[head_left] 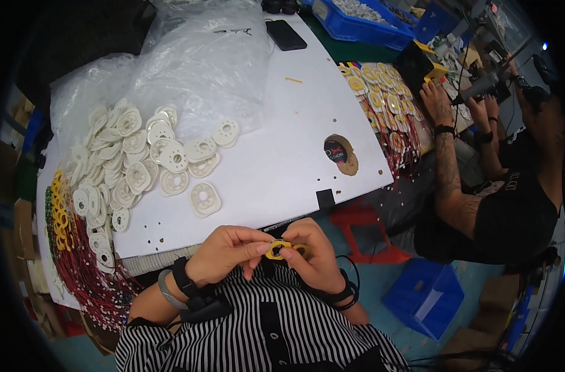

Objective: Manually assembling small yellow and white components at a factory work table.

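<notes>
My left hand [228,250] and my right hand [315,255] meet close to my striped shirt, just off the table's front edge. Between their fingertips is a small yellow ring-shaped part [272,253] with a dark middle, pinched from both sides. A second yellow rounded piece [302,248] shows among my right fingers; most of it is hidden. Beyond my left hand, white plastic discs with holes [133,149] lie heaped on the white tabletop [282,149]. One white disc [205,199] lies apart, nearest my hands. Yellow rings [60,214] with bundled red wires [90,266] line the left side.
A clear plastic bag [199,68] covers the far left, beside a black phone [286,35]. At right lie yellow-and-white wired parts [382,93], near a co-worker's hand [437,102]. A blue bin [357,26] stands behind; a red stool [382,254] and blue crate [425,299] sit below.
</notes>
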Demonstrator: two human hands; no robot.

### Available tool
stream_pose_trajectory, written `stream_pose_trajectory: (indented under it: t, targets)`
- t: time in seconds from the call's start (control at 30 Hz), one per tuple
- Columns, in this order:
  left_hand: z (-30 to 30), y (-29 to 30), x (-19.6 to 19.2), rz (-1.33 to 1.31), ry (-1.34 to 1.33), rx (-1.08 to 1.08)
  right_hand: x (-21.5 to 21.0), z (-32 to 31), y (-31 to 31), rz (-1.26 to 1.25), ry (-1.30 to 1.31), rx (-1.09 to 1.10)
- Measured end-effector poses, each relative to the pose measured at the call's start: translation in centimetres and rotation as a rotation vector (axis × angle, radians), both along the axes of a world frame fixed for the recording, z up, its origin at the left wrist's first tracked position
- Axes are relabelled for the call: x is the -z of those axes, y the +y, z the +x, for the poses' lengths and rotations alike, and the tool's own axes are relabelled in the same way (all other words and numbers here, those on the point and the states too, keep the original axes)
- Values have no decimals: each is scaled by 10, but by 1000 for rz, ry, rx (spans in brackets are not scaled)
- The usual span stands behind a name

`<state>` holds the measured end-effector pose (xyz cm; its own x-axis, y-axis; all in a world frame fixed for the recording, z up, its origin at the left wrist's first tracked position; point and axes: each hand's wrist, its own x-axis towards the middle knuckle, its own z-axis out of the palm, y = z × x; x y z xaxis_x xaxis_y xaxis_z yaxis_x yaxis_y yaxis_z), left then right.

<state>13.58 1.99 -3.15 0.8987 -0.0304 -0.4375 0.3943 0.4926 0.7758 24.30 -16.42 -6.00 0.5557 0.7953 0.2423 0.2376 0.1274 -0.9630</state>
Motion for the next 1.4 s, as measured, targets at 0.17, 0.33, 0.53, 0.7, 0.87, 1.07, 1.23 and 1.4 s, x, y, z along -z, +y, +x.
stream_pose_trajectory:
  t: [0.17, 0.33, 0.53, 0.7, 0.87, 1.07, 1.23, 1.4]
  targets:
    - [0, -2, -4, 31, -13, 9, -1, 0, -1, -91, 131, -39]
    - [-1, -1, -4, 161, -36, 23, -1, -1, 2, -132, 248, -25]
    - [-1, -8, -7, 250, -99, -116, -2, -3, 0, -48, 273, 15]
    - [-4, -9, -12, 404, -127, -102, -4, -6, 4, -21, 226, 41]
    - [-6, -11, -8, 427, -183, -143, -2, -7, 6, 10, 281, 25]
    - [-6, -13, -13, 353, -137, -134, 2, -9, 5, -6, 132, 90]
    - [-8, -13, -14, 387, -154, -129, 3, -12, 6, -4, 113, 116]
    - [-12, -11, -15, 446, -190, -140, -4, -10, 10, -48, 185, 11]
